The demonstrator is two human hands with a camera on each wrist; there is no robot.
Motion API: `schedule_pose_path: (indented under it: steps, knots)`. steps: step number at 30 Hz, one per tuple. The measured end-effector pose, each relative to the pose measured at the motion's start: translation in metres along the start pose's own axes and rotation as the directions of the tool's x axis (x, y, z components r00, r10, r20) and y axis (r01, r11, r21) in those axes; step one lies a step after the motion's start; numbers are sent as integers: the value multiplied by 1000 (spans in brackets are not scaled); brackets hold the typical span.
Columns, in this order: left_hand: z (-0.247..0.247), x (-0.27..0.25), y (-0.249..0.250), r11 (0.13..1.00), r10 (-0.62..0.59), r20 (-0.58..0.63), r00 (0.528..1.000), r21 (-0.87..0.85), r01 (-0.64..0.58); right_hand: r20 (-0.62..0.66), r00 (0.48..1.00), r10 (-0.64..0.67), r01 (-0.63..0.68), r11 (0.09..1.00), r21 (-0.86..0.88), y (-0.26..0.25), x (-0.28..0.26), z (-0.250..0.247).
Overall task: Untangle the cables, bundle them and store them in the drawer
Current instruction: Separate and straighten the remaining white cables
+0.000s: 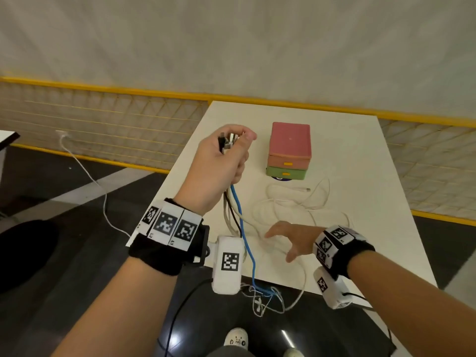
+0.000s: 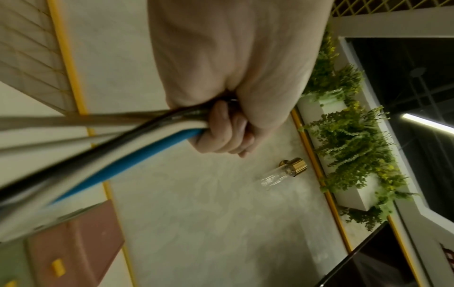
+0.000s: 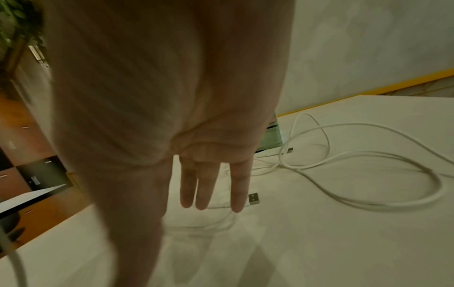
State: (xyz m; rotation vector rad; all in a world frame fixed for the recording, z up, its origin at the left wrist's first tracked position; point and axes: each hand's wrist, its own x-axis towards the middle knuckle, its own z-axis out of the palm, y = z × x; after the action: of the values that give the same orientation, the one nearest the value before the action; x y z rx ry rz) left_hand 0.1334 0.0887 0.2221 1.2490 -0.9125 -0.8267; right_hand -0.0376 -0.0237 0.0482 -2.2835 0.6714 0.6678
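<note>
**Cable mess, mid-sort**

I've got my left hand (image 1: 221, 161) with fingers clamped round the cable bundle (image 1: 235, 215), tails dangling off the desk (image 1: 373, 202). Right hand (image 1: 291, 238) hovers, fingers spread, over loose white cables (image 1: 296, 204) before the closed drawer box (image 1: 289, 150).

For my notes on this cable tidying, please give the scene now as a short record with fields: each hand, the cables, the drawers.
left hand: the left hand is raised above the table and grips a bunch of cables near their plugs
bunch: blue, black and pale cables hang down past the table's near edge, tangled at the bottom
right hand: the right hand is open, fingers spread, low over the table
white cable: loose loops on the table
drawers: pink over green, both shut
</note>
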Motion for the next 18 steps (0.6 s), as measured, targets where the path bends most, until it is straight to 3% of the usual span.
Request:
schedule_pose_path:
  steps: [3,6,10,18]
  knots:
    - [0,1,-14,998,-54,-23,998,33,54,52,998,-17,16,1000,18,-3,13,-2]
    - [-3,0,-25,994,-80,-57,995,75,84,-41,998,-54,56,997,57,-11,29,-2]
    - [-8,-1,-37,990,-93,-120,989,99,105,-110,994,23,-27,999,-34,-20,50,6]
    - [-17,1,-50,989,-64,-251,966,114,95,-271,952,144,-164,985,-54,-24,74,21]
